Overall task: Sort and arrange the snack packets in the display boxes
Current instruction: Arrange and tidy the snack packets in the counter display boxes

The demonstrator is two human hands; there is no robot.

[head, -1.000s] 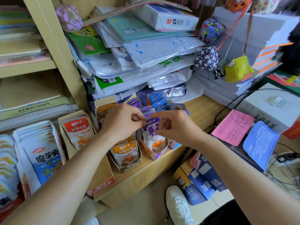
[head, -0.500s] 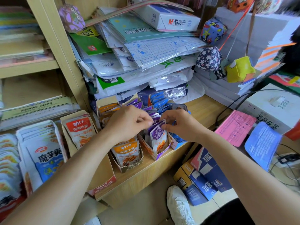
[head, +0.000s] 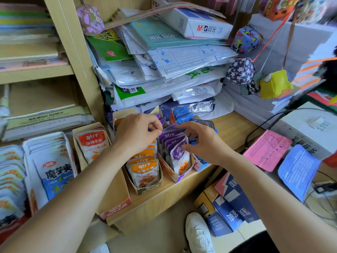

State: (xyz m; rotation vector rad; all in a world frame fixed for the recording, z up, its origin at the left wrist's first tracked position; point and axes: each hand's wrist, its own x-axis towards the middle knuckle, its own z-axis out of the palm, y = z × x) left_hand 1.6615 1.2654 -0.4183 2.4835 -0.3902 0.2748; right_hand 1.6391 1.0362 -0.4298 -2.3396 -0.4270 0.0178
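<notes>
Four display boxes stand in a row near the front edge of the table, and both your hands work at the purple box (head: 179,175), the third from the left. Your left hand (head: 135,136) is over the back of the orange box (head: 145,187), its fingers (head: 157,131) pinched narrow on the top edge of a purple packet at the rear of the stack. I cannot tell if they really hold it or only press it back. Your right hand (head: 204,141) is spread wider over the purple packets (head: 173,141); the thumb touches the front packet (head: 180,157), which stands tilted against the box wall, and the other fingers reach toward the blue packets (head: 184,115) just beside.

The step in hand seems to be the straightening of the purple row — the packets stand in the box but lean unevenly. The next move probably calls for pushing the stack together from back and front, so the faces line up, and for keeping the purple ones apart from the blue. The red box (head: 116,198) at the left looks nearly empty in its front part — it may need attention after.
</notes>
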